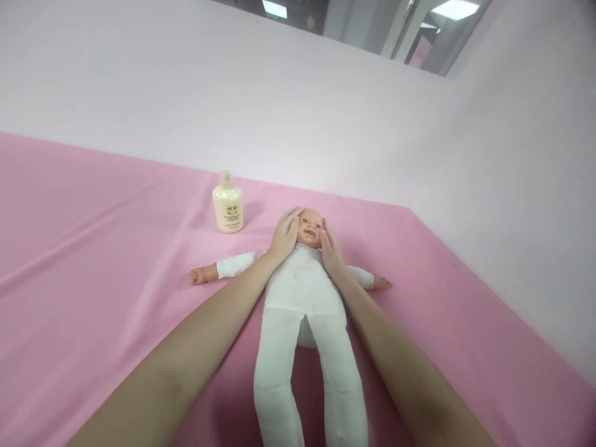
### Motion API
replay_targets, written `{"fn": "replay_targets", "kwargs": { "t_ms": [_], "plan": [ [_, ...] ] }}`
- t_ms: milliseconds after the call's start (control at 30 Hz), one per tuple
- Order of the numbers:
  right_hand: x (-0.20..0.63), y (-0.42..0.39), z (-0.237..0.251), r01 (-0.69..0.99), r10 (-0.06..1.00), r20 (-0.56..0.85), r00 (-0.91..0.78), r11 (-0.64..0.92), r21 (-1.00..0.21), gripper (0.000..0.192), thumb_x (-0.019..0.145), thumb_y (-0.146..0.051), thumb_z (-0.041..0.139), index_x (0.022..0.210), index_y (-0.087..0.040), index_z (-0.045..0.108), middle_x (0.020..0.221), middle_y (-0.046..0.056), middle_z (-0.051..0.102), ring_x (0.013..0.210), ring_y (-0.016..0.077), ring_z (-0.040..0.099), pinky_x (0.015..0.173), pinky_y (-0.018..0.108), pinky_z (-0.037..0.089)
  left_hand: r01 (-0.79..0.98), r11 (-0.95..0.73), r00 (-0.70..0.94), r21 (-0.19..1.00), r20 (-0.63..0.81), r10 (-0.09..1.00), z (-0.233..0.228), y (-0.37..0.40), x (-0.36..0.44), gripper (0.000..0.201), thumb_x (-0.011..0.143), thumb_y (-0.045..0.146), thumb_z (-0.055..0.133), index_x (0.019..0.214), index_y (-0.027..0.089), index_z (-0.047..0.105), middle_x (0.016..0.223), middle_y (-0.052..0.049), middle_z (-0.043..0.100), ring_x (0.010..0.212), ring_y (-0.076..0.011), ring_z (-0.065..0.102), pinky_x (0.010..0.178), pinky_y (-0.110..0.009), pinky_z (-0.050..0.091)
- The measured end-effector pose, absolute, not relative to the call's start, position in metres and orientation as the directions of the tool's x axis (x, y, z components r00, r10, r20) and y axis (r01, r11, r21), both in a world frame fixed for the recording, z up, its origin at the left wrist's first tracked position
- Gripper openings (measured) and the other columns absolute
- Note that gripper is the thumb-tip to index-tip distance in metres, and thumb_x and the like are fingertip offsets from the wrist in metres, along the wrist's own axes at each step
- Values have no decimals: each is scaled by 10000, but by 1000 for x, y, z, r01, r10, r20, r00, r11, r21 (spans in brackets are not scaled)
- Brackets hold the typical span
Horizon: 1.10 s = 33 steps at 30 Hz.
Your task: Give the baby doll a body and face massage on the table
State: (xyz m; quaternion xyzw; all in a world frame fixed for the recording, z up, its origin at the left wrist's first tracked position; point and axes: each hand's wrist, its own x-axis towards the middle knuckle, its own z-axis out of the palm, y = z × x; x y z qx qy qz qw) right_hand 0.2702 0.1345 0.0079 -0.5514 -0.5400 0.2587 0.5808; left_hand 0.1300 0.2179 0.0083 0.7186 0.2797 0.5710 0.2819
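A baby doll [302, 279] in a white cloth suit lies on its back on the pink sheet [93, 261], arms spread, legs toward me. My left hand [285, 234] rests flat against the left side of the doll's head, fingers apart. My right hand [329, 248] lies against the other side of the head, at the cheek. Both palms touch the doll without gripping it. A cream lotion bottle [228, 203] stands upright to the left of the head, apart from my hands.
The pink sheet covers the whole surface and meets pale walls [326, 112] at the back and right. A window strip [372, 25] shows at the top.
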Motion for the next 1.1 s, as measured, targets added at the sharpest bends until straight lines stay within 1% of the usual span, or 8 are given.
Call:
{"fn": "replay_targets", "kwargs": {
  "t_ms": [233, 533, 767, 933, 1100],
  "plan": [
    [271, 137, 7, 311, 888, 359, 286, 268, -912, 659, 917, -602, 394, 1482, -272, 315, 1566, -3, 312, 1449, 172, 290, 1218, 389, 232, 52, -696, 188, 717, 677, 712, 7, 218, 131, 453, 1000, 413, 267, 1275, 211, 565, 1365, -76, 546, 1312, -183, 470, 1173, -405, 327],
    [270, 135, 9, 280, 901, 325, 289, 245, -928, 654, 913, -600, 404, 1484, -300, 303, 1572, -26, 296, 1448, 180, 295, 1215, 407, 247, 53, -698, 182, 714, 680, 710, 6, 220, 131, 448, 1000, 408, 274, 1272, 208, 568, 1367, -76, 545, 1317, -185, 465, 1177, -408, 322],
    [272, 137, 6, 317, 888, 364, 280, 272, -909, 661, 914, -615, 387, 1485, -292, 306, 1572, -20, 297, 1461, 167, 263, 1227, 396, 207, 61, -698, 193, 713, 678, 710, 8, 219, 130, 456, 1001, 411, 264, 1279, 208, 564, 1371, -79, 541, 1319, -183, 464, 1175, -410, 325],
    [271, 136, 6, 298, 895, 351, 276, 267, -916, 659, 911, -621, 383, 1488, -317, 290, 1574, -38, 288, 1452, 185, 288, 1218, 421, 234, 60, -702, 189, 709, 683, 706, 7, 219, 131, 461, 1002, 409, 258, 1281, 205, 564, 1368, -79, 541, 1315, -181, 465, 1173, -400, 327],
    [270, 136, 7, 289, 896, 340, 286, 258, -922, 666, 910, -621, 380, 1490, -304, 291, 1568, -29, 302, 1449, 198, 296, 1209, 435, 255, 64, -697, 189, 714, 677, 711, 7, 218, 132, 457, 1001, 407, 262, 1282, 212, 565, 1371, -75, 541, 1321, -188, 460, 1175, -415, 324]
  ]
}}
